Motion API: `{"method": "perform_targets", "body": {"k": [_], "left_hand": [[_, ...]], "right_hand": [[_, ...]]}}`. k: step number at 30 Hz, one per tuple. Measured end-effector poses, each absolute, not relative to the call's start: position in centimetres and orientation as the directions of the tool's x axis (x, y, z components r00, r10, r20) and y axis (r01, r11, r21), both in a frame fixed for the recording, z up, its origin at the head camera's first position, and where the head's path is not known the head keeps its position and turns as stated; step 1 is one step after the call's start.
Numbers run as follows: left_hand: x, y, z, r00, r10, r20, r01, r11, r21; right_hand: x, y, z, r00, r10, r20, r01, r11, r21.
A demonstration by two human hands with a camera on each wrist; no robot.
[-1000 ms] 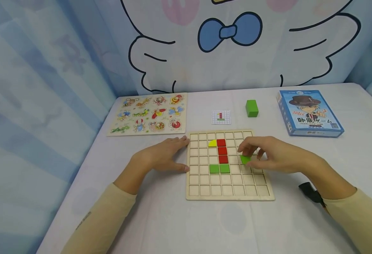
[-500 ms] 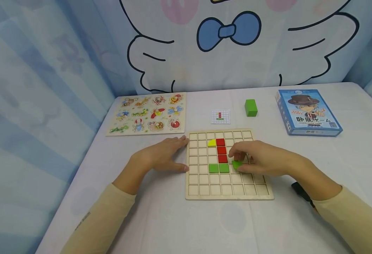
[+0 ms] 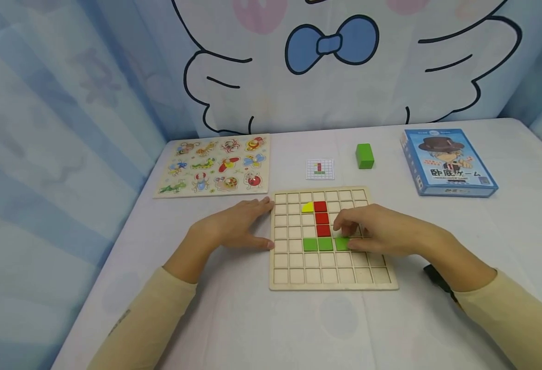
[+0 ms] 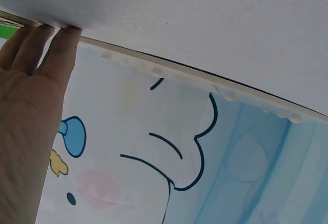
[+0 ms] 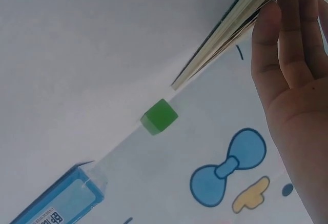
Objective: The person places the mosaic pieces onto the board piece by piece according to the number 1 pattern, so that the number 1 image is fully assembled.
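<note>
The wooden grid board (image 3: 298, 276) lies flat in the head view. My left hand (image 3: 238, 226) rests with spread fingers and thumb at its left edge. My right hand (image 3: 381, 228) is over the board's right half, fingers bent loosely. Its thumb touches the right side of a green square tile (image 3: 341, 243), which lies flat in a cell. Two more green tiles (image 3: 318, 244) are left of it in the same row. Above them stands a column of red tiles (image 3: 322, 218), with a yellow curved-edge tile (image 3: 307, 207) beside the top one. My right fingertips hide some cells.
Behind the board lie a small pattern card (image 3: 319, 169) and a green block (image 3: 365, 156). An insect picture board (image 3: 215, 167) is at back left, a blue game box (image 3: 449, 163) at back right. A black object (image 3: 434, 276) lies partly under my right forearm.
My right hand has moved left and slightly toward me with the green tile. The tile was tilted in its fingers and now lies flat in the cell. My left hand stays put.
</note>
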State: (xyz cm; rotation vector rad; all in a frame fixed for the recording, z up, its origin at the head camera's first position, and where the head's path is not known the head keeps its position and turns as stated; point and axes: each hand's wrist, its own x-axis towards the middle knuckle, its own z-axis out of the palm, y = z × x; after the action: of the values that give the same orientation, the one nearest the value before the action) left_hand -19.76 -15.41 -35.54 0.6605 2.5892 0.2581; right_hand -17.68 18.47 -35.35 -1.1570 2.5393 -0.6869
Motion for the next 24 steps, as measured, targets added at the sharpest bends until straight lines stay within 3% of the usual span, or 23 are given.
{"method": "perform_targets", "body": {"k": [24], "left_hand": [[-19.63,-15.20,-35.31,-0.785,0.476,-0.397,0.391,0.877,0.278]], "right_hand": [[-17.28,17.96,-35.27,-0.688,-0.721,-0.083,-0.614,0.639,-0.464]]}}
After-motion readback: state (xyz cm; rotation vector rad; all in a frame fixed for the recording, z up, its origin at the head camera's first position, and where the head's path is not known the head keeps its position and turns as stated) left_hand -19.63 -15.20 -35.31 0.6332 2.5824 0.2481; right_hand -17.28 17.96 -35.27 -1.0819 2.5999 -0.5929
